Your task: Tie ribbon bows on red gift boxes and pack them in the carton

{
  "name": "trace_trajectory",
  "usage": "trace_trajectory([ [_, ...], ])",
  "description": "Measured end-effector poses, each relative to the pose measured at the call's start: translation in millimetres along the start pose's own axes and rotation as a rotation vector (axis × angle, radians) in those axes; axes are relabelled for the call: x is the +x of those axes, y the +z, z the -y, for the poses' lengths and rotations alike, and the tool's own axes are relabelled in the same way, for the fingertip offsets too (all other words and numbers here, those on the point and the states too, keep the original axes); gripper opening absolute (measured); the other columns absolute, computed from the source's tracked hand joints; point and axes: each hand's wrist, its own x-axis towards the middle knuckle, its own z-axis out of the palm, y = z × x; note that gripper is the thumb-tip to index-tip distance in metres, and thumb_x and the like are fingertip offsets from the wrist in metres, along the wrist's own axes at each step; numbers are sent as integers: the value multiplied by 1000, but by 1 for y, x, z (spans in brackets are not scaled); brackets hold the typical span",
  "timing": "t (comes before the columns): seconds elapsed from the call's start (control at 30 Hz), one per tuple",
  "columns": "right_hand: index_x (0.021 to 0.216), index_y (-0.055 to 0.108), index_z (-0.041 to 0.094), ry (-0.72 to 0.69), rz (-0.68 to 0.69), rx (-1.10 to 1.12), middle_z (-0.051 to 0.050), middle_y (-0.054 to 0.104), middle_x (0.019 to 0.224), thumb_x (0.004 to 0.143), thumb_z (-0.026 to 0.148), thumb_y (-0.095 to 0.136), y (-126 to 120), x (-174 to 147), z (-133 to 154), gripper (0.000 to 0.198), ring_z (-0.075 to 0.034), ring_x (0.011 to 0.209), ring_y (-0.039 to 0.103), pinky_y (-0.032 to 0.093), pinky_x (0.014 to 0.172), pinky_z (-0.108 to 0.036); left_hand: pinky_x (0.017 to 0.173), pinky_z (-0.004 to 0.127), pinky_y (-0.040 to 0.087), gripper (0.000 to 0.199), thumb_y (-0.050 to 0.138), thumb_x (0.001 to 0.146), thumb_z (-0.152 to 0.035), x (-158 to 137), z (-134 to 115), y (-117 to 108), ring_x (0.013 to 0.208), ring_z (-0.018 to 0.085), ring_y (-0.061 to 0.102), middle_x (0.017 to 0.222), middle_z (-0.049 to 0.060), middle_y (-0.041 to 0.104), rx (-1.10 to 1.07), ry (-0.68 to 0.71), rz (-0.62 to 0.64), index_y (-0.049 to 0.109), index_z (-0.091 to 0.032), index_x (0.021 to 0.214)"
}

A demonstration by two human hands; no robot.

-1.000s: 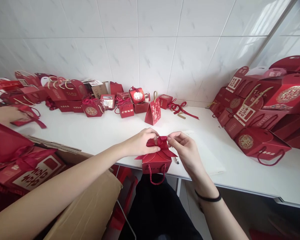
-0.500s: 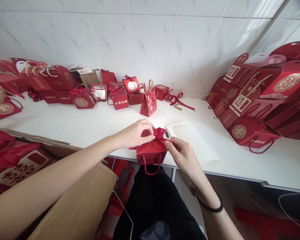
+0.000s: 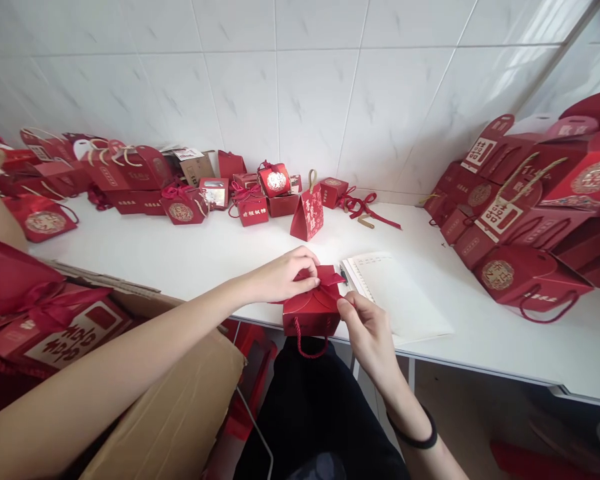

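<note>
A small red gift box [image 3: 310,324] with a twisted rope handle [image 3: 311,353] sits at the table's front edge, right before me. A red ribbon [image 3: 332,277] is tied in a bow across its lid. My left hand [image 3: 294,275] rests over the bow from the left, thumb and fingers closed on the ribbon. On the right side of the box, my right hand [image 3: 367,323] is closed in a pinch at the lid's edge, on what looks like the ribbon's tail. The fingers hide much of the knot.
An open notebook [image 3: 405,300] with a pen lies right of the box. Red gift boxes [image 3: 523,277] pile up at right; more [image 3: 130,180] line the tiled wall. At lower left stands a cardboard carton [image 3: 180,393] holding red boxes. Another person's arm [image 3: 3,207] reaches in at far left.
My right hand has moved slightly down and outward from the bow, its fingers more curled. My left hand stays on the bow. The whole view has shifted a little.
</note>
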Motion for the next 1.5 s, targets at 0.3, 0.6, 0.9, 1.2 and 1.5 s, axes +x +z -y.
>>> trace_trajectory([
  [0.3,60,36,19,-133,-43,87,1,39,62,88,31,45,-5,-5,-9,32,-14,61,37,30,58,-26,95,34,39,18,46,87,-34,0,-1,1,101,18,52,111,5,49,-12,-38,28,54,-18,82],
  [0.6,62,43,17,-73,61,-74,3,39,56,90,38,49,-19,-28,25,35,-11,52,36,27,50,-22,92,32,41,18,44,84,-29,-3,-4,-3,98,17,54,105,4,53,-107,-71,-7,57,-18,81],
  [0.9,80,46,17,285,488,483,6,42,51,88,51,47,86,-49,5,35,-9,43,40,31,44,-19,88,32,43,14,48,78,-25,-8,-3,-11,99,18,55,105,5,56,-168,-119,-108,60,-18,76],
  [1.2,115,32,18,507,266,1017,1,58,73,71,71,58,112,-42,19,74,-10,42,48,36,41,-20,84,31,43,16,51,82,-30,-5,1,-9,92,17,56,97,3,59,-85,-55,-96,59,-18,76],
  [1.5,112,42,14,390,184,848,-2,59,75,78,70,51,97,-45,15,66,-10,46,49,38,47,-22,84,30,44,12,51,81,-26,-5,1,-6,88,15,55,94,3,56,-71,-61,-65,58,-18,78],
])
